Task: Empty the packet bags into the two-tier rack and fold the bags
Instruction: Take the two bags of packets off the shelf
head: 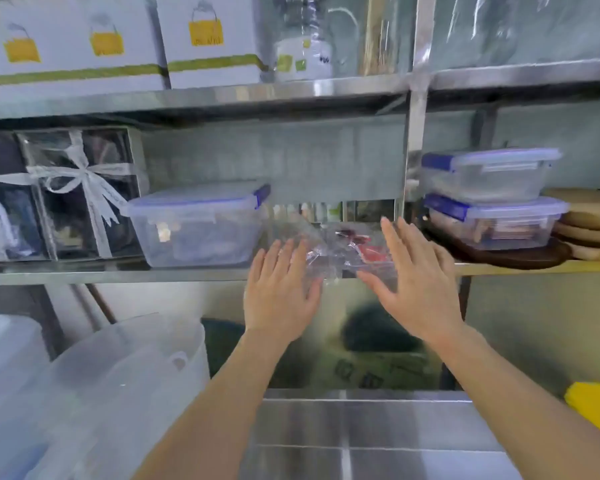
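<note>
A crumpled clear plastic packet bag (pixel 340 252) with red contents lies on the steel rack's middle shelf (pixel 118 275), near its front edge. My left hand (pixel 281 292) is raised flat, fingers spread, at the bag's left side, its fingertips touching or just over the plastic. My right hand (pixel 416 275) is held up the same way at the bag's right side, thumb near the bag's lower edge. Neither hand is closed around anything.
A lidded clear box (pixel 198 226) stands left of the bag, two stacked lidded boxes (pixel 489 199) right of the post (pixel 413 147). A ribboned gift box (pixel 77 195) sits far left. White cartons (pixel 118 39) fill the top shelf. Translucent tubs (pixel 101 393) stand lower left, a steel counter (pixel 361 434) below.
</note>
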